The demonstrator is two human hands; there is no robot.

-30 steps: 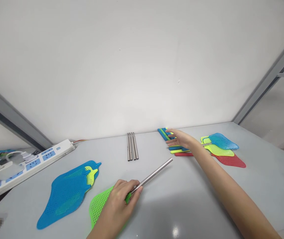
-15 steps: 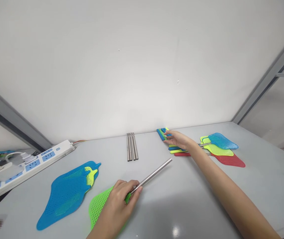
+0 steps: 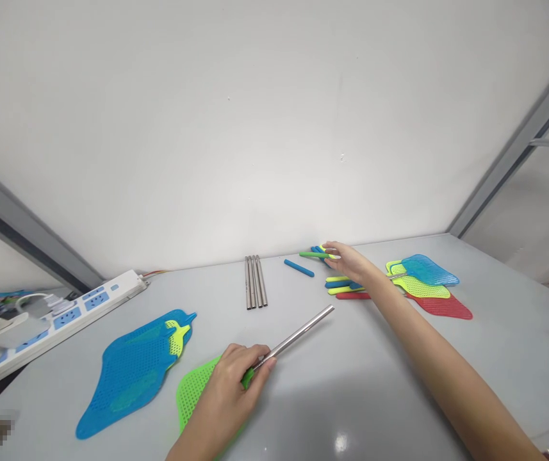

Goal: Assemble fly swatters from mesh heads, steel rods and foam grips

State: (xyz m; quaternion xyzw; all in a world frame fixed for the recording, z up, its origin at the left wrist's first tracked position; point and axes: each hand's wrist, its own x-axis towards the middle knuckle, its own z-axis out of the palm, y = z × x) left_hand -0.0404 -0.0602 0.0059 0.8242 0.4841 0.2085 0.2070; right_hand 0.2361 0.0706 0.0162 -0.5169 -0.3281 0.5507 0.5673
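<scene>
My left hand (image 3: 243, 378) is closed around the neck of a green fly swatter (image 3: 196, 388), where the perforated head meets a metal rod (image 3: 303, 330) that points up and right. At the back, my right hand (image 3: 346, 259) pinches one end of a green handle tube (image 3: 313, 255). A loose blue handle tube (image 3: 299, 267) lies to its left, and more blue and yellow tubes (image 3: 319, 251) sit behind, partly covered by the green one and my fingers. Below my right hand lie the handles of several whole swatters (image 3: 428, 291) in blue, yellow and red.
Several metal rods (image 3: 255, 282) lie side by side at the back middle. Blue swatter heads (image 3: 132, 365) are stacked at the left, with a yellow one (image 3: 177, 339) partly showing. A white power strip (image 3: 82, 307) with plugs runs along the left edge. A wall closes off the table's back.
My right hand has closed on the green handle tube and turned it. The blue tube beside it now lies apart, farther left. My left hand stays on the green swatter.
</scene>
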